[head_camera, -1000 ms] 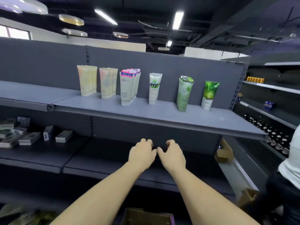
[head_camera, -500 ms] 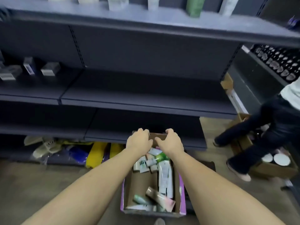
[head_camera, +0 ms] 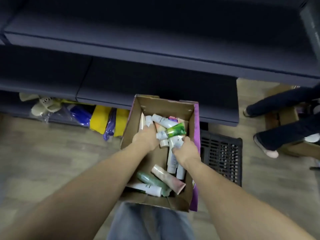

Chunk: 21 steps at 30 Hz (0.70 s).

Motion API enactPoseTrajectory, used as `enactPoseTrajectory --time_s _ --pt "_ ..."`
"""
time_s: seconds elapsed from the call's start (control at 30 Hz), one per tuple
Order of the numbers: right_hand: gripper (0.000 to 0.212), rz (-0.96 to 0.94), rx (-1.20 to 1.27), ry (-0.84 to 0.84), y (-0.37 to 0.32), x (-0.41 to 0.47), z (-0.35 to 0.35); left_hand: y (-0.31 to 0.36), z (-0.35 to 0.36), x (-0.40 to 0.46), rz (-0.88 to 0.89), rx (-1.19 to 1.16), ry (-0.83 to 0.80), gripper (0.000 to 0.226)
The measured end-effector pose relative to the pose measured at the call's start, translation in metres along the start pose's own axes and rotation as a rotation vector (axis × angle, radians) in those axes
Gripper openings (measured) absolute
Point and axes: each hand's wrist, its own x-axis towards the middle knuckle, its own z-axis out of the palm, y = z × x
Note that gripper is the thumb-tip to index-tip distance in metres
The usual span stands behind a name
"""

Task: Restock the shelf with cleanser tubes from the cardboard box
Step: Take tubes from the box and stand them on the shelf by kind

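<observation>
- down on the floor, left of the cardboard box (head_camera: 173, 108), yellow and blue bags (head_camera: 100, 120) lie under the shelf (head_camera: 155, 94).
- left hand (head_camera: 146, 138) reaches into the box's far half, fingers curled among the cleanser tubes (head_camera: 161, 179); whether its grip holds one, i cannot tell.
- right hand (head_camera: 186, 149), just beside it, has its grip closed around a white tube (head_camera: 172, 161).
- right of the box sits a black crate (head_camera: 221, 153).

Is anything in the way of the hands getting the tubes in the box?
No. The cardboard box is open on top, and both hands are already inside. The right hand has its fingers on a white tube; the left hand reaches among the tubes beside it.
</observation>
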Motion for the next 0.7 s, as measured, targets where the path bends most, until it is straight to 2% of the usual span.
enactPoseTrajectory --time_s 0.17,0.27,0.33,0.4,0.53,0.63,0.7 --pt "0.044 0.172 0.049 -0.077 0.014 0.037 0.053 -0.016 0.031 0.053 -0.016 -0.024 -0.029 0.056" --pt "0.048 0.307 0.039 -0.105 0.025 0.051 0.084 -0.015 0.052 0.081 -0.010 -0.063 -0.014 0.057" --pt "0.053 0.337 -0.014 -0.053 0.030 0.057 0.100 -0.012 0.066 0.097 0.041 -0.088 0.003 0.070" --pt "0.059 0.318 -0.085 0.006 0.032 0.063 0.113 -0.009 0.080 0.110 0.093 -0.103 -0.002 0.073" --pt "0.067 0.329 -0.091 0.000 0.029 0.078 0.132 -0.007 0.099 0.128 0.085 -0.065 0.045 0.057" --pt "0.050 0.323 -0.041 0.057 0.033 0.084 0.137 -0.010 0.100 0.134 0.052 -0.099 0.080 0.043" --pt "0.045 0.326 0.041 0.095 0.038 0.085 0.135 -0.015 0.098 0.134 0.058 -0.112 0.061 0.043"
